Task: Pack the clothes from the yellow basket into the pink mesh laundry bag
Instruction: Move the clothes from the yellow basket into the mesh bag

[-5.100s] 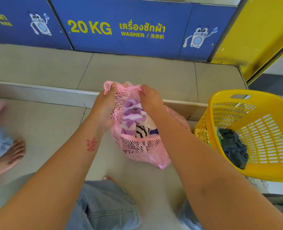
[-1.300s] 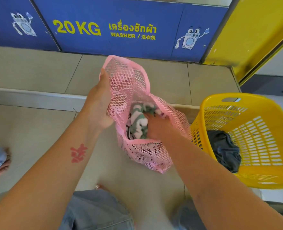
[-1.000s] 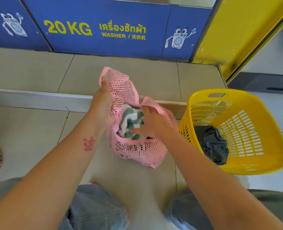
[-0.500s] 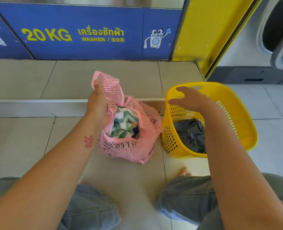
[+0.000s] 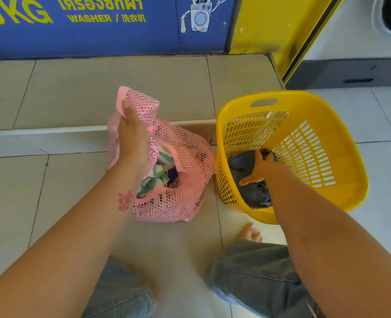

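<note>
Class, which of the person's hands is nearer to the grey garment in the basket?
Right hand: it rests on the grey garment. The left hand holds the pink mesh bag.

We have a single view, worn on the head, looking forward and steeply down past our knees to the tiled floor [image 5: 79, 193] close below. It faces the blue washer panel [image 5: 102, 26] along the top edge, so that wall is just ahead. The wide lens bends the edges; no second view shares the scene
</note>
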`<state>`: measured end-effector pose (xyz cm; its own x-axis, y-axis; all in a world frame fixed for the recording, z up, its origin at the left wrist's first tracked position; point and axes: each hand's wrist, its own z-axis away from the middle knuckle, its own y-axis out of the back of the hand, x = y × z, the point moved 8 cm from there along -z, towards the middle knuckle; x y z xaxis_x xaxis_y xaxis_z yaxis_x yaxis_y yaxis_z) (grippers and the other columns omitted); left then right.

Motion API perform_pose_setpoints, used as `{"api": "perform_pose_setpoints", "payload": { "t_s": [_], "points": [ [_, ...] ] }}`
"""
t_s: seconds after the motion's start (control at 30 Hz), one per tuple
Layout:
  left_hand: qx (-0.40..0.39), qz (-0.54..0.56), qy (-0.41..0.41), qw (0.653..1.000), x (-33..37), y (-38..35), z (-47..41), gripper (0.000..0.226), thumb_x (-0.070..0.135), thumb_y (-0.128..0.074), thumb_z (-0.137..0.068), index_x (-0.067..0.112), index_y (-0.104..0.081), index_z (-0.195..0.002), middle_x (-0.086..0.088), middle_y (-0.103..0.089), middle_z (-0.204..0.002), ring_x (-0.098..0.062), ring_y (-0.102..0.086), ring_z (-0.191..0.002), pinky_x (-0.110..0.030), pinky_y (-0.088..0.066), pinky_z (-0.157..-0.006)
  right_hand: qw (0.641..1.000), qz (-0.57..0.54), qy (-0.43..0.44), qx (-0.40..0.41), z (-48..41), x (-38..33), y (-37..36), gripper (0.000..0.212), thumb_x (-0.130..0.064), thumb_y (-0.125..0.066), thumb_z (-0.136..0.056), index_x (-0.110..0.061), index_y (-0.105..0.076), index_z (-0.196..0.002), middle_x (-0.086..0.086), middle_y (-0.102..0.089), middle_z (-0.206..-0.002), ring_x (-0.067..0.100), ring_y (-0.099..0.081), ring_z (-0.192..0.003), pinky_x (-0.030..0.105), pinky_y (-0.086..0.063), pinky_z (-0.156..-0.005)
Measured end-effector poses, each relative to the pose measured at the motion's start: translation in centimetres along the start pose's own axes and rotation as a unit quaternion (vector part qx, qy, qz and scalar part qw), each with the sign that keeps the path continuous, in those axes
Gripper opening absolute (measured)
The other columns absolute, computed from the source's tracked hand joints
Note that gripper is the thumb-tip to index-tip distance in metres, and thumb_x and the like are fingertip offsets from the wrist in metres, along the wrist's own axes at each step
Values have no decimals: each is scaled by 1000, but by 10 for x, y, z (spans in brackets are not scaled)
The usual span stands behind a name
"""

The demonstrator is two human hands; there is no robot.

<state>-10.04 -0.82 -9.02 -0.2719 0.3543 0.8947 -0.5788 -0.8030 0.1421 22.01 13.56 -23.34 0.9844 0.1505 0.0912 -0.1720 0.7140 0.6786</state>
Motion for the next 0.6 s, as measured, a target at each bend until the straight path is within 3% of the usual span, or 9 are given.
{"api": "perform_pose_setpoints", "payload": {
  "t_s": [0.1,0.17,0.2,0.23,0.27,0.3,0.37,0.43,0.6],
  "points": [
    [11,-5,-1,1000,-14,-14,-4,61,58,-21,-100,24,-31,-150,2,-43,-150,-10,-45,-127,-30,-31,-104,999,1,-18,-38,-19,-4,-7,142,-66,-78,-61,-28,26,-150,16,24,-159,50,0,-146,68,-24,-109],
    [31,-8,-4,999,-21,-18,-9,62,59,-22,-100,23,-34,-149,13,-60,-118,15,-49,-87,-13,-34,-87,999,15,-20,-48,-28,-8,-10,142,-65,-79,-61,-29,26,-149,15,24,-159,51,2,-146,71,-24,-107],
    [41,-10,-2,999,-24,-18,-11,62,58,-23,-100,22,-35,-148,20,-57,-95,24,-45,-64,-4,-36,-73,998,20,-18,-52,-32,-10,-12,141,-64,-79,-61,-30,26,-149,14,24,-160,52,2,-145,72,-23,-107],
    [45,-11,0,999,-26,-19,-13,61,58,-23,-100,22,-36,-148,22,-51,-85,26,-42,-54,1,-35,-63,998,25,-15,-58,-35,-12,-16,141,-63,-80,-62,-29,26,-149,14,25,-159,52,4,-145,73,-22,-107],
    [45,-10,2,999,-28,-20,-16,62,59,-23,-100,22,-35,-148,23,-53,-93,27,-42,-61,2,-33,-70,997,30,-14,-66,-39,-13,-21,141,-62,-80,-63,-29,26,-149,14,25,-159,52,5,-145,73,-21,-107],
    [42,-9,4,999,-32,-21,-21,64,61,-23,-99,23,-33,-149,20,-54,-108,22,-44,-80,-6,-31,-83,997,34,-16,-74,-43,-14,-28,140,-61,-79,-64,-28,27,-149,14,26,-159,52,7,-145,73,-20,-108],
    [38,-4,18,999,-38,-21,-27,67,65,-23,-96,26,-30,-150,13,-48,-131,1,-45,-112,-29,-30,-100,996,38,-26,-80,-50,-16,-39,138,-58,-79,-67,-29,27,-149,15,27,-159,55,10,-143,73,-20,-107],
    [38,-8,33,999,-44,-21,-32,69,69,-24,-94,29,-29,-150,8,-41,-149,-15,-37,-136,-43,-25,-112,996,44,-39,-73,-55,-18,-46,135,-54,-80,-69,-30,27,-148,16,24,-159,57,9,-142,75,-22,-105],
    [40,-4,46,998,-47,-20,-41,71,72,-26,-90,33,-31,-149,8,-37,-154,-19,-32,-143,-51,-24,-118,994,91,-48,-23,-67,-20,-47,126,-47,-78,-75,-28,21,-151,19,13,-160,55,-3,-141,67,-37,-98]
  ]
}}
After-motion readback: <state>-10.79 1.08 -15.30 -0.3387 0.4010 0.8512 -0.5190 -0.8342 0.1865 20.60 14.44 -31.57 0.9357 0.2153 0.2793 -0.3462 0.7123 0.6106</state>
